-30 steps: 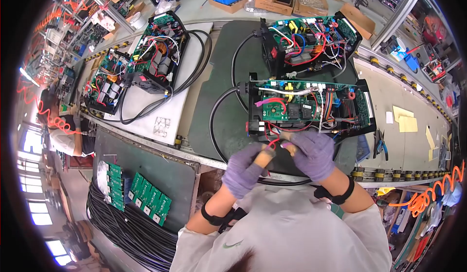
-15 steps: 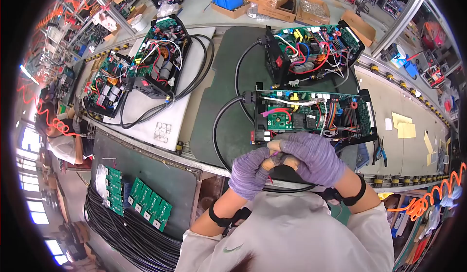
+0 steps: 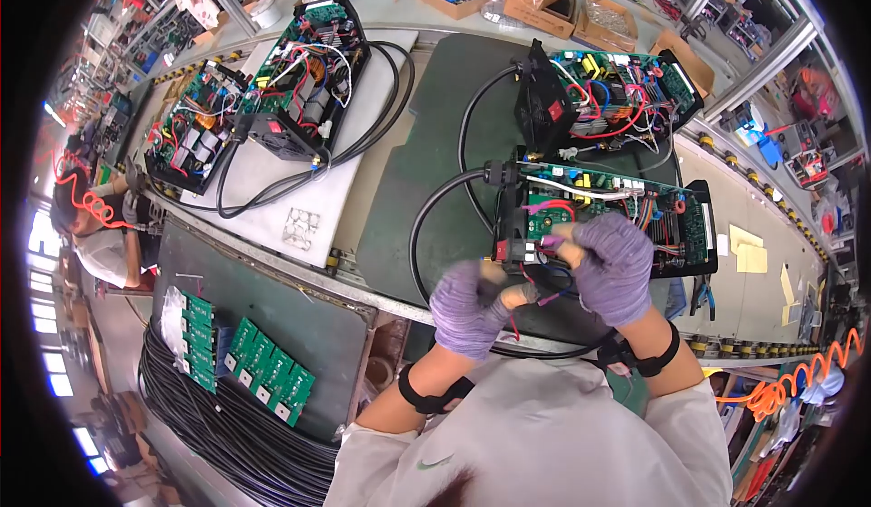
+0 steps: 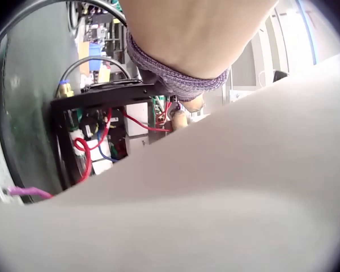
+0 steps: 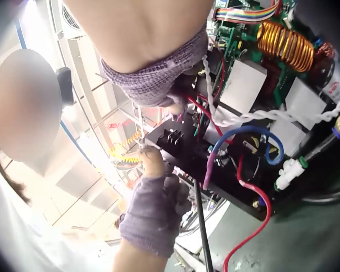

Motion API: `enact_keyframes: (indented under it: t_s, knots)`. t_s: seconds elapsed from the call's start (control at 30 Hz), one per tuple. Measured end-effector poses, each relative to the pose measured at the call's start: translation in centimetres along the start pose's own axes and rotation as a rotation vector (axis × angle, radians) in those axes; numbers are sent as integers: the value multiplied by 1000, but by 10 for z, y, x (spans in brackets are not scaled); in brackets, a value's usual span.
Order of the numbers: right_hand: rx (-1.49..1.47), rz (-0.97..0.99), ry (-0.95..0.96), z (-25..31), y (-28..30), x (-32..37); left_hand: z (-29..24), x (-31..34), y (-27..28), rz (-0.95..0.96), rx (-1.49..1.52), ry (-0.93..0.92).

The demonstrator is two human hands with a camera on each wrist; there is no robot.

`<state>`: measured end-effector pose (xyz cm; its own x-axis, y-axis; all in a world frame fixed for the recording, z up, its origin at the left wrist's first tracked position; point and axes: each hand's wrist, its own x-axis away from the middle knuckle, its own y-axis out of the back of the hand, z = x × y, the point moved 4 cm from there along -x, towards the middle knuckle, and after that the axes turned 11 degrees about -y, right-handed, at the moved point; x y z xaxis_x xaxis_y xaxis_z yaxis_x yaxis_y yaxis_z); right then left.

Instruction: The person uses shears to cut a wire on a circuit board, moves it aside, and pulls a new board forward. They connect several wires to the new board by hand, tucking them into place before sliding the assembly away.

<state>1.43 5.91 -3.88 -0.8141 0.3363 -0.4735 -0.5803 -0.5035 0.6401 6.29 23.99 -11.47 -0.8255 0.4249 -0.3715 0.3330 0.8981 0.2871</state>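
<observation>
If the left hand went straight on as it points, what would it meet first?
The left hand would likely meet the near unit first, around its red switch; depth is unclear.

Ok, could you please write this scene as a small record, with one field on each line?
Left hand: purple glove; by the red-marked end of the nearest unit; grip unclear
Right hand: purple glove; over the near edge of that unit; grip unclear
Nearest unit: casing open, wires exposed
Behind it: another open unit, same green mat
Left side: two open units on a white board
Lower left: green circuit boards, black cables
</observation>
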Motion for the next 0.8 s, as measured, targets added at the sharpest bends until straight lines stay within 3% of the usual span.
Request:
enact_keyframes:
  t_s: [0.07,0.1,0.37,0.8]
  knots:
    - [98,-23,43,1,-5,-3,0,-7,2,-153,-170,-188]
    - [169,-16,64,8,-5,-7,3,-12,-1,-77,-203,-229]
    - [327,104,88,17,-10,-23,16,-19,-25,151,-244,-131]
    - [526,205,190,47,-24,-26,20,-17,-27,139,-289,-207]
